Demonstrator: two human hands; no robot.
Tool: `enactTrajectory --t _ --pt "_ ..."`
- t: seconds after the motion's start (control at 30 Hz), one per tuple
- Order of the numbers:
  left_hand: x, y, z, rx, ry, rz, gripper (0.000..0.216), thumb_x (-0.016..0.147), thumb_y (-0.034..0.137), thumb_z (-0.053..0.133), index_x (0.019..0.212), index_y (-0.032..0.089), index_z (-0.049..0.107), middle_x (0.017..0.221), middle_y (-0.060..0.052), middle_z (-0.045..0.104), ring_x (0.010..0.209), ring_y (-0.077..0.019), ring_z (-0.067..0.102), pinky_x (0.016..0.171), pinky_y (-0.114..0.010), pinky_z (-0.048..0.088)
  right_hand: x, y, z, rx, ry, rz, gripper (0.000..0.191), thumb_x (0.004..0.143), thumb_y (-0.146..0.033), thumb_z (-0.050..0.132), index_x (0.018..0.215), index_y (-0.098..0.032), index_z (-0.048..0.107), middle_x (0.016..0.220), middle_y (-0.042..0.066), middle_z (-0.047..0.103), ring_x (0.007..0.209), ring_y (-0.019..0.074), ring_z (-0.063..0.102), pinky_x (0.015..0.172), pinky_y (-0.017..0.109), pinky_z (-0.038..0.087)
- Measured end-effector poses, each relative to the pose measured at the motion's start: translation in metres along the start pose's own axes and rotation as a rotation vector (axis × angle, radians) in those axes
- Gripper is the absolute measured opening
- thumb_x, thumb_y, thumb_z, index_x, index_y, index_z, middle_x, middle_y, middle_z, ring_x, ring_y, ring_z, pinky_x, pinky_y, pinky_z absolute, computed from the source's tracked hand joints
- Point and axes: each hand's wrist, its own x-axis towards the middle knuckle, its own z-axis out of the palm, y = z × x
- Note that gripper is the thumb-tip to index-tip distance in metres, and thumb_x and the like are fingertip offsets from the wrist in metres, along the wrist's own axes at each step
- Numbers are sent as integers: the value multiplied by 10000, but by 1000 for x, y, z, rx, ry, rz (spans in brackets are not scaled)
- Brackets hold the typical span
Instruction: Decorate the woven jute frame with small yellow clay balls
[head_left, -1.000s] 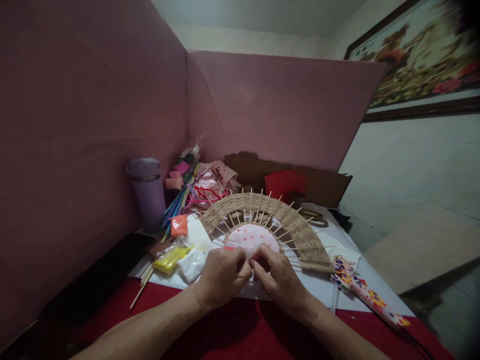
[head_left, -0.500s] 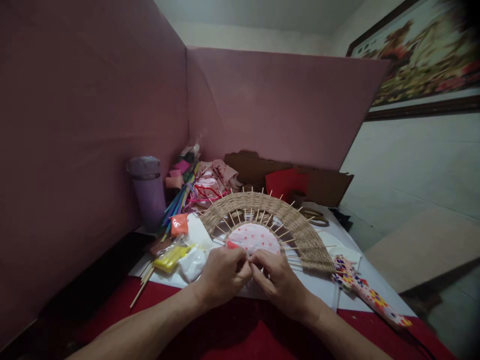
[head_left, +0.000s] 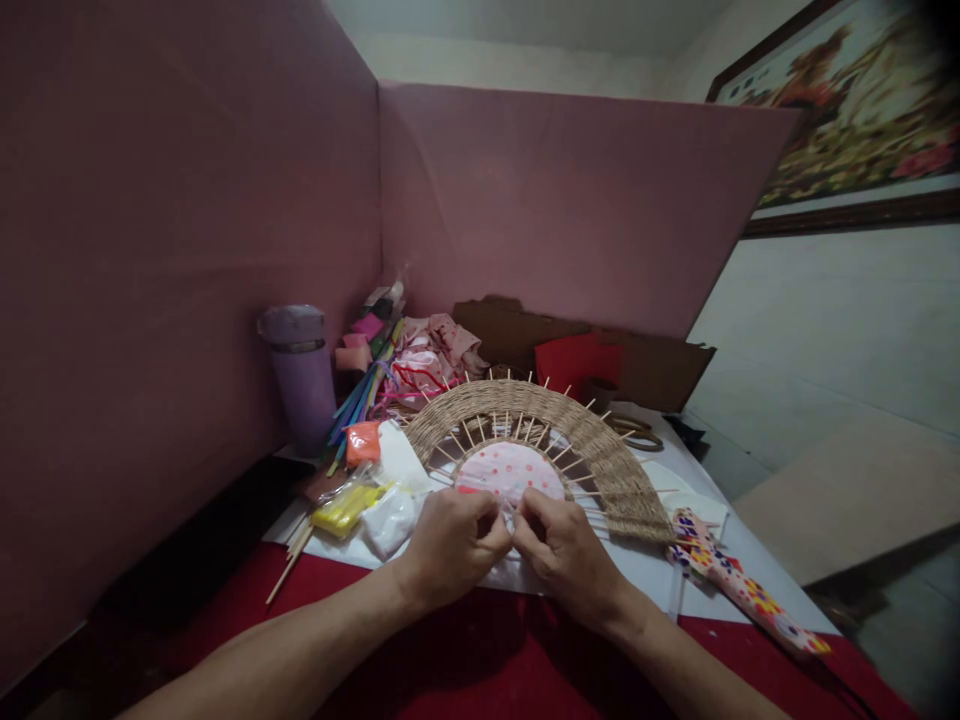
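Above the red cloth (head_left: pixel 487 665), the left hand (head_left: pixel 450 545) and right hand (head_left: pixel 566 550) are each pinching thumb to forefinger on a small pale scrap (head_left: pixel 508 515), too blurred to make out further. Half a second ago the two pinches were meeting; now a narrow gap is showing between them. The dotted disc (head_left: pixel 514 472) is lying just beyond the fingertips, its near edge partly hidden by them.

The white sheet (head_left: pixel 630 570) is ending just below the fingers, and a bare strip of it is opening to their right, as far as the flowered strip (head_left: pixel 750 590). Left of the fingers, the white packet (head_left: pixel 390 522) and yellow packet (head_left: pixel 346 508) are crowding close. Beyond the disc, thin sticks (head_left: pixel 576 463) are radiating into the woven arch (head_left: pixel 517 400), which is blocking the way forward. Farther off, the purple tumbler (head_left: pixel 306 400) is standing left, and the pink partition (head_left: pixel 570 210) is rising behind.
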Motion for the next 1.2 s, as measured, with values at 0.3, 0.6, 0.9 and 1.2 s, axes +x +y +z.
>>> enactTrajectory --t 0.3,0.6,0.9,1.2 --pt "16 -13 -38 59 104 13 243 831 334 489 682 173 592 626 -8 583 585 -121 492 583 -250 366 6 13 8 780 -334 463 259 783 -438 486 718 -191 446 452 -25 584 322 105 490 333 183 342" --pt "16 -20 -24 -84 -216 -7 263 726 234 563 965 142 623 829 -51 627 747 -165 546 677 -292 433 6 8 4 704 -208 362 272 822 -429 480 676 -205 429 465 -46 552 332 96 469 341 193 351" --pt "17 -17 -21 -131 -211 -46 113 705 213 570 792 158 617 662 10 547 612 -116 464 552 -234 364 6 12 3 493 -63 229 335 766 -442 602 594 -173 498 489 -39 482 446 81 423 415 194 320" --pt "11 -17 -113 270 -120 -151 155 765 343 558 802 214 634 698 -8 606 585 -126 493 531 -243 317 5 8 5 453 -69 286 209 753 -309 558 592 -184 510 478 -32 494 422 98 425 424 220 323"
